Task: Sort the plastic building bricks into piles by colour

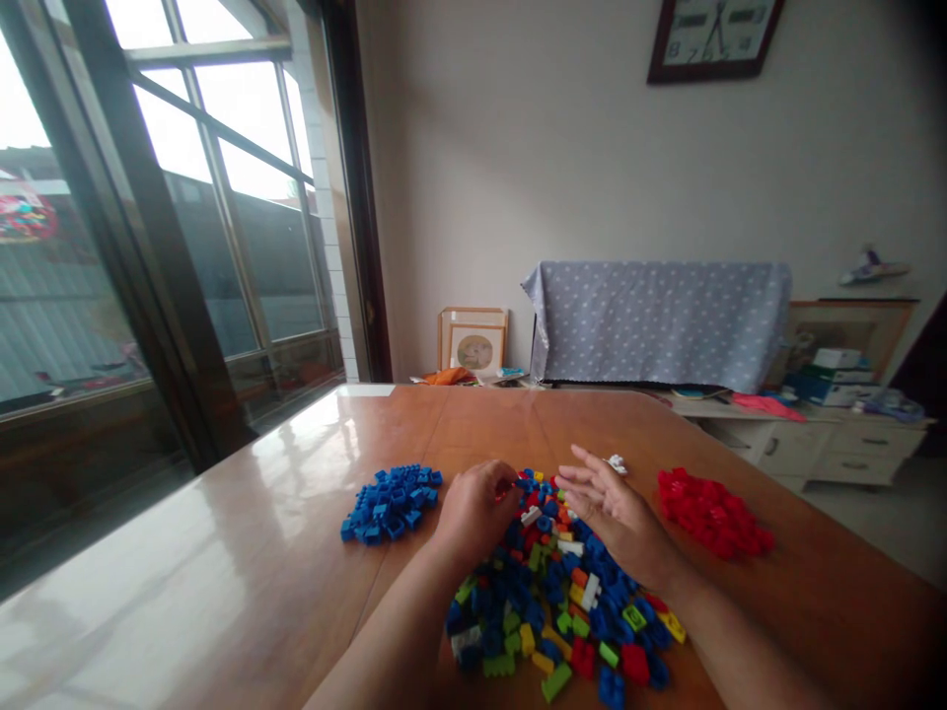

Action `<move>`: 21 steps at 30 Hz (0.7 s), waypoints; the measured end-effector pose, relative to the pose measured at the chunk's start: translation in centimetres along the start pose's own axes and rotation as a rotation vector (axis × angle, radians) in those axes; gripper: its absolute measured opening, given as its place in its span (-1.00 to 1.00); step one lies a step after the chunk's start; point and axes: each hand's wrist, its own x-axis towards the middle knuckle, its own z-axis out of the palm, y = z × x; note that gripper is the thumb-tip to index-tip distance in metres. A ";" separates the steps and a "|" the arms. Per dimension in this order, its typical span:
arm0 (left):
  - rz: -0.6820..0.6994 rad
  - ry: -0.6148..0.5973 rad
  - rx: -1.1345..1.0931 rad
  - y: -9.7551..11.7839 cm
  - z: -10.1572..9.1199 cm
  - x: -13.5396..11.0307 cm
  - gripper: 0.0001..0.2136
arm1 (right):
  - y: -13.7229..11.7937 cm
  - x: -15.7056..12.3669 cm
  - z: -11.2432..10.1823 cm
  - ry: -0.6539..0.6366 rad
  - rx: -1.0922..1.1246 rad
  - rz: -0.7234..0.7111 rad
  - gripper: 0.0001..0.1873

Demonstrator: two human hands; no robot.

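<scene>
A mixed pile of toy building bricks (547, 592) in blue, red, green, yellow, orange and white spreads over the table in front of me. My left hand (477, 503) is over the pile's far left side, fingers curled and closed around a red brick (505, 487), mostly hidden by them. Across from it, my right hand (611, 508) hovers above the right side of the pile, open, with fingers stretched out and nothing in them. To the left lies a heap of blue bricks (392, 505). A heap of red bricks (714, 513) is at the right.
A few white bricks (617, 463) lie beyond my right hand. The glossy wooden table (244, 562) reaches toward a low white cabinet (806, 449) and a cloth-covered object (658, 325) by the wall. Large glass windows (222, 197) stand on the left.
</scene>
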 end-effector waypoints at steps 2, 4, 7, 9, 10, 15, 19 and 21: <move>-0.124 0.079 0.072 -1.4 -1.0 0.4 -0.84 | 0.3 0.2 -0.7 0.061 -0.033 -0.001 -0.32; -0.256 0.147 0.177 -2.8 -2.0 0.6 -0.82 | 0.8 0.4 -1.3 0.110 -0.075 0.009 -0.36; -0.456 0.169 0.346 -4.4 -3.4 0.7 -0.81 | 1.6 0.6 -1.8 0.152 -0.128 0.011 -0.39; -0.550 0.184 0.436 -5.3 -4.1 0.5 -0.81 | 2.1 0.8 -2.1 0.169 -0.146 0.004 -0.40; -0.586 0.192 0.465 -5.6 -4.3 0.4 -0.80 | 2.3 0.8 -2.2 0.178 -0.151 0.001 -0.40; -0.701 0.231 0.481 -6.8 -4.7 -0.1 -0.76 | 2.9 1.1 -2.9 0.205 -0.163 -0.010 -0.40; -0.721 0.274 0.409 -7.0 -4.6 0.0 -0.72 | 3.0 1.2 -3.1 0.219 -0.163 -0.007 -0.41; -0.705 0.315 0.330 -7.5 -4.6 0.1 -0.71 | 2.9 1.2 -3.2 0.221 -0.169 -0.009 -0.42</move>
